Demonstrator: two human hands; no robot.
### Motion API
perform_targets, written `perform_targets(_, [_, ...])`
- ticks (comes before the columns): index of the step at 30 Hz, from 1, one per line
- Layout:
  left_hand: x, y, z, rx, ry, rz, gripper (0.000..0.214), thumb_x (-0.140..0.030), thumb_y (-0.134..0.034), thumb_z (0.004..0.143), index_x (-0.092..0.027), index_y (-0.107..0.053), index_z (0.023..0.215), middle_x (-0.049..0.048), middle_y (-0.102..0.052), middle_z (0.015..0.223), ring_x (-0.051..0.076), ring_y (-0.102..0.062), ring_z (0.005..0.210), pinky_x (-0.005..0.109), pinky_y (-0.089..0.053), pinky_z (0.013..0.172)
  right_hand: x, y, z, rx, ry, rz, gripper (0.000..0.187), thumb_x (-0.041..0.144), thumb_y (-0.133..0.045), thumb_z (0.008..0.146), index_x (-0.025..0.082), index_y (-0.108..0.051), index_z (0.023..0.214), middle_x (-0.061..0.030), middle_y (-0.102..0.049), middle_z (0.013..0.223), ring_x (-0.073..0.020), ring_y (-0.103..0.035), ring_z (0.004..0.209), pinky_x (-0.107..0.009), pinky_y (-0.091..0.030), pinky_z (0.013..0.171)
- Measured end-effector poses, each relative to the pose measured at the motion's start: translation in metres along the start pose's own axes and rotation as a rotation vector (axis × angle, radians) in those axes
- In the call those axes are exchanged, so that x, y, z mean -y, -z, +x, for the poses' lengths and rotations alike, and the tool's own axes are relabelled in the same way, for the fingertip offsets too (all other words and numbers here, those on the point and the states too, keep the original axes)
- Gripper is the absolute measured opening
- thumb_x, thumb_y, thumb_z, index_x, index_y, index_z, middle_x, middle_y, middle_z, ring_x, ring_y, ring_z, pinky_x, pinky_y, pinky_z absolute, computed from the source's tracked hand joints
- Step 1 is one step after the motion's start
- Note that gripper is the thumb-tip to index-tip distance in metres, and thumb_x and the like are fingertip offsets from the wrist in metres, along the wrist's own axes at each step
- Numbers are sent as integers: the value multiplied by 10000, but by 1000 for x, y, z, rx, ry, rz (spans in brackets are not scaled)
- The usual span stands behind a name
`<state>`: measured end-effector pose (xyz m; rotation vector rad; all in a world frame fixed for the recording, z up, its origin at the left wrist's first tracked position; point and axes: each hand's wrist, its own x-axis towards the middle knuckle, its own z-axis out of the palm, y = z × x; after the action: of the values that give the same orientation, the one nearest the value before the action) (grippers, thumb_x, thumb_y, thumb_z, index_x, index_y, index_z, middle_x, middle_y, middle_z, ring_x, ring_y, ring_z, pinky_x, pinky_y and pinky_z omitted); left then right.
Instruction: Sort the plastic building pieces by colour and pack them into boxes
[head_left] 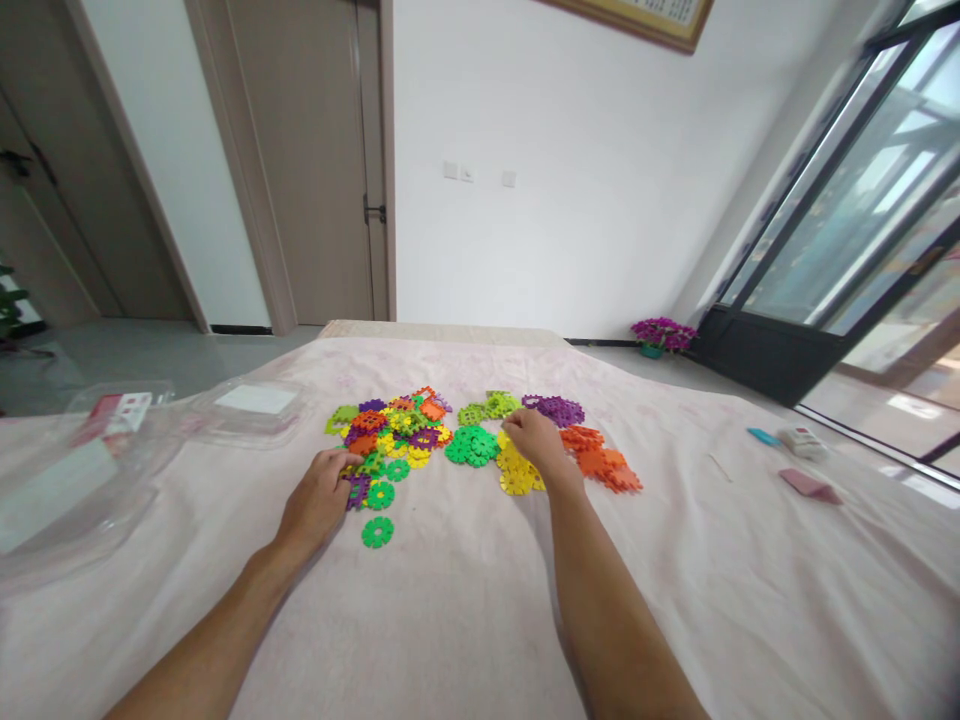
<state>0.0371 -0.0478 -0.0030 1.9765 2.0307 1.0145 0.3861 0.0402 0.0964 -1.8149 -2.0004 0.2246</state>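
Observation:
My left hand (319, 495) is at the near left side of a mixed pile of notched plastic snowflake discs (397, 425). Its fingers are curled in against the pile, and what they pinch is hidden. Over the yellow discs (516, 480) is my right hand (531, 437), closed, with its fingertips out of sight. Around it lie piles sorted by colour: green discs (471, 446), light green discs (499, 404), purple discs (559, 410) and orange discs (607, 466). A single green disc (368, 533) lies nearer to me.
Clear plastic containers (247, 430) with paper labels stand on the left of the pale pink cloth (465, 620). To the right lie a small blue item (763, 437), a small white box (802, 442) and a folded pink piece (810, 486). Purple flowers (664, 333) stand on the floor beyond.

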Motion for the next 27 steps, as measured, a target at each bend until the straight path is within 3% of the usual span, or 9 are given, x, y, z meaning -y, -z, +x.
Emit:
perform_targets(4, [-2, 1, 0, 1, -2, -4, 378, -149, -392, 813, -223, -643, 1085, 52, -572, 1231, 201, -551, 1210, 347, -389, 1110, -28, 19, 1, -52, -210, -173, 237, 223, -517, 838, 195, -751, 860, -118, -727, 879, -224, -655, 792, -278, -378, 651])
perform_targets(8, [-3, 1, 0, 5, 10, -1, 385, -136, -391, 807, -220, -643, 1085, 55, -572, 1236, 205, -548, 1212, 356, -390, 1109, -13, 17, 1, -92, -122, -142, 232, 215, -537, 835, 213, -758, 908, -102, -737, 947, -226, -661, 867, -275, -392, 681])
perform_targets(14, [-3, 2, 0, -7, -3, -4, 381, -145, -409, 799, -220, -652, 1083, 52, -587, 1217, 204, -559, 1199, 343, -407, 1091, 69, -40, -25, 135, 305, 189, 128, 301, -651, 840, 213, -738, 875, -24, -724, 896, -159, -630, 819, -231, -400, 683])
perform_targets(17, [-4, 2, -1, -10, -11, -2, 376, -150, -406, 807, -212, -650, 1085, 61, -584, 1213, 207, -556, 1198, 346, -409, 1089, 101, -72, -49, 147, 411, 222, 269, 440, -721, 805, 222, -725, 963, -34, -703, 984, -173, -615, 909, -242, -407, 717])
perform_targets(23, [-4, 1, -1, -11, -23, 10, 388, -132, -391, 804, -202, -642, 1092, 64, -577, 1211, 197, -549, 1206, 338, -403, 1092, 124, -100, -72, 159, 402, 113, 391, 578, -704, 760, 238, -711, 953, -53, -661, 1007, -207, -586, 960, -275, -396, 735])
perform_targets(27, [-3, 0, 0, -20, -17, 3, 376, -135, -407, 799, -219, -647, 1077, 50, -582, 1206, 190, -561, 1189, 324, -414, 1077, 122, -106, -66, 167, 329, 151, 336, 500, -750, 731, 232, -683, 921, -22, -675, 950, -185, -582, 896, -258, -352, 677])
